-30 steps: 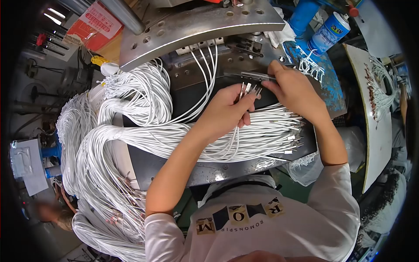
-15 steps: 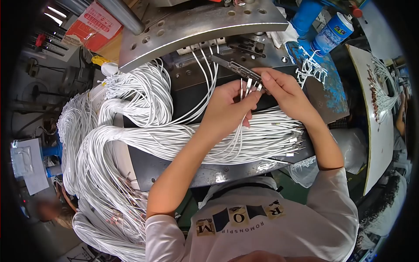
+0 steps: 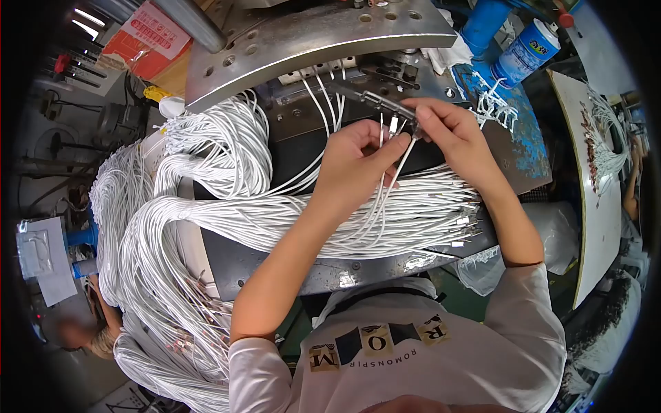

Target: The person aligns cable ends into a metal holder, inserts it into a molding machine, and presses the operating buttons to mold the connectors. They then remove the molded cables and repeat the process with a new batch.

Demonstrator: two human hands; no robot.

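Note:
My left hand [image 3: 358, 162] is closed round a few white wires, whose terminal ends stick up between thumb and fingers. A white connector [image 3: 393, 125] shows among these ends. My right hand [image 3: 447, 134] pinches a dark metal bar [image 3: 375, 100] with slots along it, tilted down to the right. One wire end meets the bar's right end at my right fingertips; the exact contact is hidden. Under both hands a thick bundle of white wires [image 3: 289, 220] lies across the dark table, its stripped and terminal ends to the right.
A curved steel plate [image 3: 317, 41] with holes stands at the back, and several wires run beneath it. Coiled wires [image 3: 220, 144] lie at the left. A blue spray can [image 3: 525, 54] is at the back right. Another person [image 3: 82, 330] is at the far left edge.
The metal bar has swung from pointing right-to-left near my right hand to lying over the left hand's wire ends. My right hand has come down and left to meet them.

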